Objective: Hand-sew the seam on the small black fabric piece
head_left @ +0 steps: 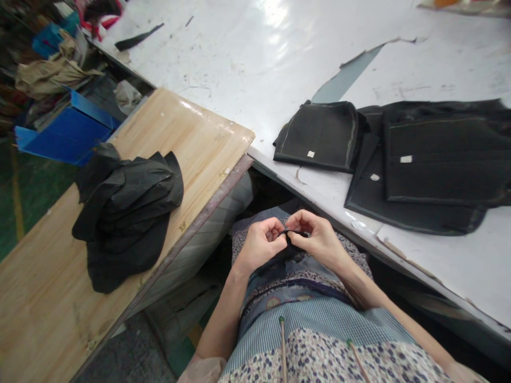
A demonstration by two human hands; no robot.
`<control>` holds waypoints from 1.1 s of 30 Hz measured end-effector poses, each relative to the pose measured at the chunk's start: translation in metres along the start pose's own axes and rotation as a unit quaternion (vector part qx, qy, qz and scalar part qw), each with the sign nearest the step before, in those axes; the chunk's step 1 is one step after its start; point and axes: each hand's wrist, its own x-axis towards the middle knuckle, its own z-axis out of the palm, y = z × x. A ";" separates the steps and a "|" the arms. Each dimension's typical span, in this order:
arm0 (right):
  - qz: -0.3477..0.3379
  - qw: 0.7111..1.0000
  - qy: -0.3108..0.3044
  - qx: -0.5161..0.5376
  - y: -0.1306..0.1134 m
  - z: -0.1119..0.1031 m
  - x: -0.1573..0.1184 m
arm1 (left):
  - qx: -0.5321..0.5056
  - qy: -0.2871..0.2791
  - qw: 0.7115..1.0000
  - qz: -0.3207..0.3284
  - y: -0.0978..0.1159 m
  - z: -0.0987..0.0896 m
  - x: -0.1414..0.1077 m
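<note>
Both of my hands are close together above my lap, in front of a patterned apron (319, 319). My left hand (262, 242) pinches one side of a small black cloth piece (294, 246) between thumb and fingers. The other side of that piece is pinched by my right hand (319, 236), with the fingertips of both hands nearly touching. Part of the black piece hangs below the fingers against the apron, and its full shape is hard to make out.
Crumpled black cloth pieces (131, 207) lie on a wooden board (215, 138) at the left. Folded black pieces with white tags (447, 159) rest on the white table (223, 64) at the right. A blue box (75, 130) stands beyond the board.
</note>
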 end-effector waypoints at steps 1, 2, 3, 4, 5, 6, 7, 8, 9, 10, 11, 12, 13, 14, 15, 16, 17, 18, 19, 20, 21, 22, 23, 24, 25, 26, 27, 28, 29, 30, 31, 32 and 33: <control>0.008 1.000 -0.002 0.011 0.001 -0.001 0.000 | -0.017 -0.002 1.000 -0.004 0.000 0.000 0.000; 0.018 1.000 -0.008 0.022 0.001 -0.003 -0.001 | -0.036 -0.005 0.999 -0.012 -0.001 0.000 0.001; 0.029 0.999 -0.019 0.033 0.002 -0.006 -0.001 | -0.055 -0.008 0.998 -0.022 -0.002 -0.001 0.001; 0.039 0.998 -0.034 0.045 0.002 -0.010 -0.002 | -0.071 -0.010 0.997 -0.031 -0.002 -0.002 0.001; 0.044 0.996 -0.055 0.057 0.003 -0.014 -0.003 | -0.083 -0.012 0.996 -0.039 -0.003 -0.003 0.001; 0.042 0.994 -0.079 0.064 0.003 -0.018 -0.004 | -0.091 -0.014 0.995 -0.043 -0.004 -0.004 0.001; 0.032 0.992 -0.104 0.064 0.004 -0.021 -0.005 | -0.096 -0.014 0.994 -0.046 -0.004 -0.005 0.001; 0.014 0.990 -0.128 0.055 0.005 -0.025 -0.006 | -0.100 -0.014 0.994 -0.046 -0.005 -0.006 0.001; -0.008 0.989 -0.142 0.036 0.005 -0.027 -0.006 | -0.103 -0.013 0.994 -0.046 -0.005 -0.006 0.002; -0.030 0.988 -0.148 0.011 0.006 -0.028 -0.006 | -0.104 -0.011 0.993 -0.046 -0.005 -0.006 0.002; -0.046 0.988 -0.146 -0.013 0.007 -0.029 -0.007 | -0.105 -0.010 0.993 -0.045 -0.004 -0.005 0.002; -0.057 0.988 -0.137 -0.032 0.008 -0.028 -0.007 | -0.104 -0.010 0.994 -0.044 -0.004 -0.005 0.002; -0.065 0.989 -0.126 -0.044 0.009 -0.027 -0.007 | -0.102 -0.012 0.994 -0.043 -0.004 -0.004 0.003; -0.071 0.990 -0.114 -0.049 0.009 -0.025 -0.007 | -0.102 -0.017 0.994 -0.041 -0.003 -0.004 0.003; -0.076 0.990 -0.103 -0.051 0.009 -0.022 -0.007 | -0.102 -0.022 0.994 -0.039 -0.003 -0.005 0.003; -0.079 0.991 -0.093 -0.050 0.009 -0.020 -0.008 | -0.104 -0.030 0.993 -0.037 -0.002 -0.006 0.003; -0.082 0.992 -0.082 -0.049 0.009 -0.018 -0.008 | -0.106 -0.038 0.993 -0.036 -0.002 -0.008 0.002; -0.082 0.993 -0.070 -0.047 0.008 -0.016 -0.008 | -0.111 -0.050 0.992 -0.035 -0.002 -0.010 0.002; -0.080 0.994 -0.058 -0.045 0.008 -0.014 -0.008 | -0.116 -0.065 0.990 -0.036 -0.002 -0.013 0.001; -0.077 0.995 -0.050 -0.043 0.007 -0.013 -0.008 | -0.123 -0.082 0.988 -0.038 -0.002 -0.016 0.001; -0.075 0.995 -0.044 -0.042 0.007 -0.012 -0.008 | -0.128 -0.099 0.986 -0.040 -0.002 -0.018 0.000; -0.075 0.996 -0.040 -0.041 0.007 -0.011 -0.008 | -0.130 -0.112 0.984 -0.042 -0.002 -0.020 -0.001; -0.074 0.996 -0.038 -0.041 0.006 -0.011 -0.008 | -0.127 -0.121 0.984 -0.041 -0.002 -0.022 -0.001; -0.074 0.996 -0.035 -0.041 0.007 -0.010 -0.008 | -0.120 -0.125 0.984 -0.038 -0.002 -0.023 -0.002; -0.075 0.996 -0.032 -0.041 0.007 -0.009 -0.008 | -0.108 -0.124 0.986 -0.032 -0.002 -0.023 -0.002; -0.077 0.996 -0.028 -0.041 0.007 -0.009 -0.008 | -0.095 -0.122 0.988 -0.026 -0.001 -0.024 -0.002; -0.080 0.996 -0.023 -0.041 0.007 -0.008 -0.008 | -0.082 -0.119 0.989 -0.019 -0.001 -0.023 -0.002; -0.082 0.996 -0.020 -0.042 0.008 -0.008 -0.008 | -0.071 -0.117 0.990 -0.013 -0.001 -0.023 -0.002; -0.085 0.995 -0.017 -0.044 0.008 -0.008 -0.008 | -0.060 -0.116 0.991 -0.007 -0.001 -0.023 -0.002; -0.087 0.995 -0.015 -0.048 0.009 -0.007 -0.009 | -0.050 -0.115 0.992 0.000 -0.001 -0.024 -0.002; -0.089 0.995 -0.013 -0.052 0.009 -0.007 -0.009 | -0.041 -0.114 0.993 0.007 -0.001 -0.024 -0.002; -0.091 0.994 -0.011 -0.057 0.009 -0.007 -0.009 | -0.032 -0.113 0.993 0.016 -0.001 -0.024 -0.001; -0.092 0.994 -0.010 -0.061 0.009 -0.007 -0.010 | -0.023 -0.112 0.993 0.026 -0.001 -0.025 -0.001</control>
